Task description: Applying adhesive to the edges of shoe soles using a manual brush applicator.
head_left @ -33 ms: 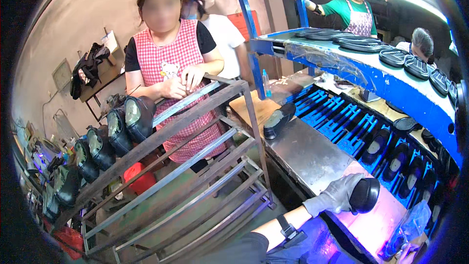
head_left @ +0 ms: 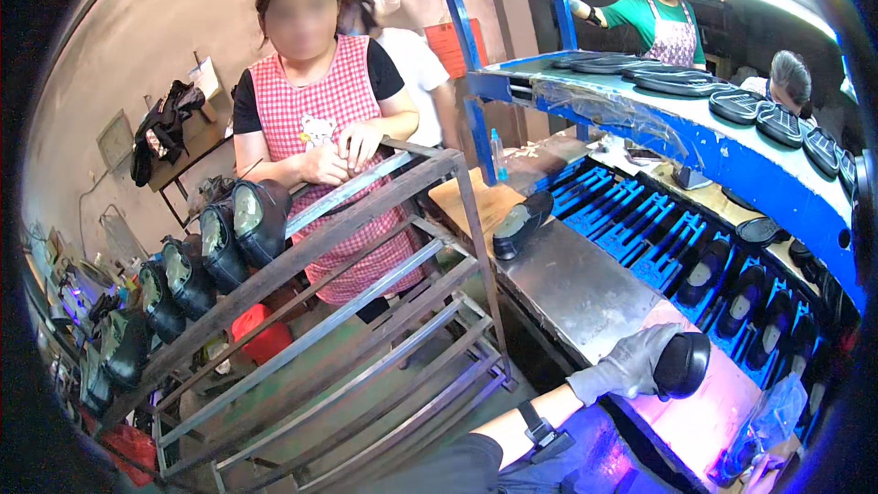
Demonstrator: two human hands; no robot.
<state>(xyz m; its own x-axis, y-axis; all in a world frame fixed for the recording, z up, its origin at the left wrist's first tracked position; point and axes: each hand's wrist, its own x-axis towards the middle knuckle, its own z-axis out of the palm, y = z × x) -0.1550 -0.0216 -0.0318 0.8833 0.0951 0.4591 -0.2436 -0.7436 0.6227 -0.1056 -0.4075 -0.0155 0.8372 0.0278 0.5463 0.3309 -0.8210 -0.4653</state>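
Note:
My left hand (head_left: 631, 368), in a grey glove, reaches out over the near end of the metal-topped bench (head_left: 585, 279). Its fingers are closed round a black shoe (head_left: 683, 366), whose rounded end faces up and to the right. A dark strap with a small device sits on that wrist. At the lower right rim, beside a crumpled blue see-through plastic piece (head_left: 773, 412), a skin-coloured shape looks like part of my right hand (head_left: 773, 471); its fingers cannot be made out. Another black shoe (head_left: 521, 224) stands at the bench's far end.
Left of the bench stands a metal rack (head_left: 366, 238) with black shoes (head_left: 261, 220) along its top. A person in a checked apron (head_left: 320, 128) rests both hands on it. Shoes (head_left: 741, 302) lie on a blue slatted conveyor (head_left: 631, 210); a blue shelf (head_left: 594, 123) above carries black soles (head_left: 677, 82).
The person in white behind the apron wearer has shifted slightly. My left hand and the shoe in it have not visibly moved.

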